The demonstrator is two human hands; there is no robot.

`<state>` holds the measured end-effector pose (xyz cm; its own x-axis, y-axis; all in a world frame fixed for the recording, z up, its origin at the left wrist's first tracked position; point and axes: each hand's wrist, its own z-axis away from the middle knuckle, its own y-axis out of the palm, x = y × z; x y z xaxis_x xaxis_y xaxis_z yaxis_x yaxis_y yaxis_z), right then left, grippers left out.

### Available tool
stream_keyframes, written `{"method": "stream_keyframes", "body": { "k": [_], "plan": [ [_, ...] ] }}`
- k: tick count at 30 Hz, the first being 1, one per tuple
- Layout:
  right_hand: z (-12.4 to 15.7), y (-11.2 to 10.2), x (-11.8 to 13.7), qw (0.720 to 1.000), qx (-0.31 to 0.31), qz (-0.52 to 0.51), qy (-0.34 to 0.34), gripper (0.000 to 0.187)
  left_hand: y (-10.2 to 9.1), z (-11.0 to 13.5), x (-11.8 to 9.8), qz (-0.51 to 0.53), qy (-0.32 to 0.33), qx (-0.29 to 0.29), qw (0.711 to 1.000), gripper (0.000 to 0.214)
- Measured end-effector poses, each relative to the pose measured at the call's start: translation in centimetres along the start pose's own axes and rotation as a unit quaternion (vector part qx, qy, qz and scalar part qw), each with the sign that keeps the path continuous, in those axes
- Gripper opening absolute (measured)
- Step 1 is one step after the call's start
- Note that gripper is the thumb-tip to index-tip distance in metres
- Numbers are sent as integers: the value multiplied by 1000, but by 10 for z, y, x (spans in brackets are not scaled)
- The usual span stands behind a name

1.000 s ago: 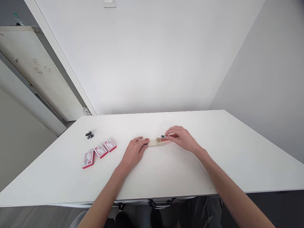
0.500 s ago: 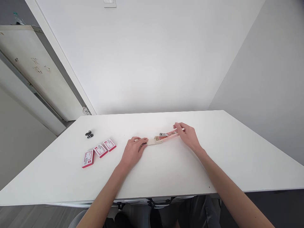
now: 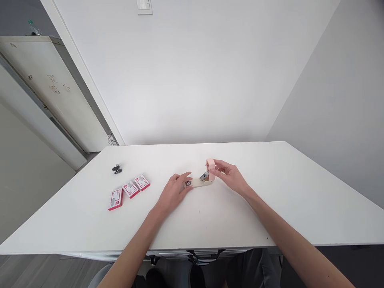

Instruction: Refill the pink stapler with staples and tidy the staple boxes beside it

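Note:
A pink and cream stapler (image 3: 211,169) lies on the white table between my hands. Its cream base rests flat, while the pink top arm stands raised at the hinge on the right. A metal part slants between the two. My left hand (image 3: 174,191) grips the left end of the base with thumb and fingers on either side. With thumb and fingers, my right hand (image 3: 229,176) pinches the raised pink arm from its right side.
Several small white and red boxes, one of them a staple box (image 3: 115,199), lie in a row on the left of the white table (image 3: 234,224). Behind them sits a small black object (image 3: 117,169). A white wall (image 3: 192,80) rises at the table's back edge.
The pink arm lay swung back flat to the right; it now stands upright over the hinge. My right hand has moved left with it. My left hand still holds the base.

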<state>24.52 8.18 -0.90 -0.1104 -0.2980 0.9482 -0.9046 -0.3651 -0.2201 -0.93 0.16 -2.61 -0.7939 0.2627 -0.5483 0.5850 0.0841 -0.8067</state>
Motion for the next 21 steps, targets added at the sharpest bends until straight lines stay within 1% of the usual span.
{"method": "stream_keyframes", "body": {
  "k": [2,4,7,11,15,21],
  "plan": [
    [1,6,-3,999,-3,43,1,43,-1,0,-2,8,6,15,1000,48],
    [3,12,-3,998,3,65,-13,40,-1,1,-4,23,4,21,1000,51],
    [7,21,-4,996,30,78,-32,37,0,2,-3,47,-16,14,999,59],
    [9,29,-8,994,55,81,-41,35,2,4,-2,63,-46,3,997,71],
    [9,32,-12,992,74,95,-36,38,1,5,-5,75,-43,6,996,68],
    [10,34,-11,992,75,95,-37,38,-2,5,-7,67,-25,9,997,66]
  ]
}}
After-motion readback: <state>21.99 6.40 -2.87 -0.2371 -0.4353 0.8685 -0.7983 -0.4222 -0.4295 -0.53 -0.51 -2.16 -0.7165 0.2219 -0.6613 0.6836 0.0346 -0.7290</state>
